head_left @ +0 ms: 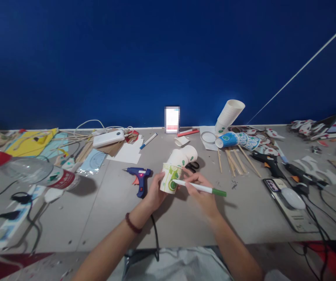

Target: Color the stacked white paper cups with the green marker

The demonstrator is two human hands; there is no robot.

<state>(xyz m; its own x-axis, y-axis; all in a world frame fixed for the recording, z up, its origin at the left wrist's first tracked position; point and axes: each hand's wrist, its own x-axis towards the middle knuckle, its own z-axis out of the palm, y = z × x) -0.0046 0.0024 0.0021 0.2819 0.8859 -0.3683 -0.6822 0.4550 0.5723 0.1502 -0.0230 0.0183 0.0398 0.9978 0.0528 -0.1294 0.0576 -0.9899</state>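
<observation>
My left hand (156, 192) is wrapped round a white paper cup (169, 171) with green patterning, the front one of several cups joined in a bent row. The white cups (181, 155) behind it carry small green marks. Between the fingers of my right hand (200, 191) is a white marker (198, 187) with a green end, its tip at the green pattern on the cup's side. Whether the tip touches the cup I cannot tell. A blue glue gun (140, 177) lies just left of my left hand, its cord running down to the table's front edge.
A plastic bottle (39, 171) lies at left near a power strip (18, 222). Stacked cups (229, 115) lean at the back, above blue-patterned cups (236, 140) and wooden sticks (234, 162). At right lie black glue guns (269, 162) and a phone (287, 207). A blue-capped marker (148, 141) lies behind.
</observation>
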